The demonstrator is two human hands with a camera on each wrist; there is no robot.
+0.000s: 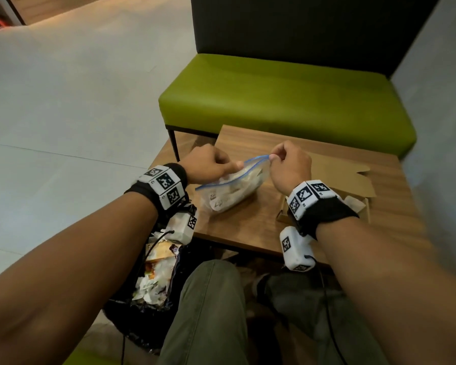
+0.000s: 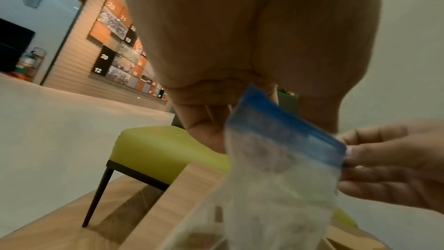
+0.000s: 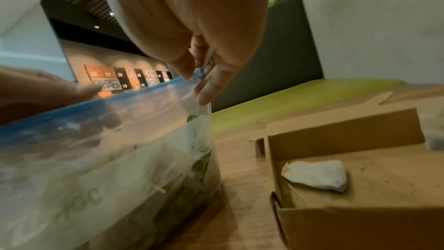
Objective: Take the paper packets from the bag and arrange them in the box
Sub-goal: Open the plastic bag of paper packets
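A clear zip bag (image 1: pixel 232 191) with a blue seal strip (image 2: pixel 288 130) stands on the wooden table (image 1: pixel 248 227), holding several white paper packets. My left hand (image 1: pixel 232 165) holds the strip's left part, and through the film I see its fingers (image 3: pixel 96 126). My right hand (image 1: pixel 271 158) pinches the strip's far right corner (image 3: pixel 199 75) and holds it up. To the right lies the open cardboard box (image 3: pixel 348 130). One white packet (image 3: pixel 317 175) lies on its floor. The box (image 1: pixel 366 206) is partly hidden behind my right wrist.
A green bench (image 1: pixel 274 101) with a dark back stands just beyond the table. The box's lid flap (image 1: pixel 340 167) lies flat behind the box. A bin with a black liner (image 1: pixel 153 272), full of rubbish, stands on the floor at my left knee.
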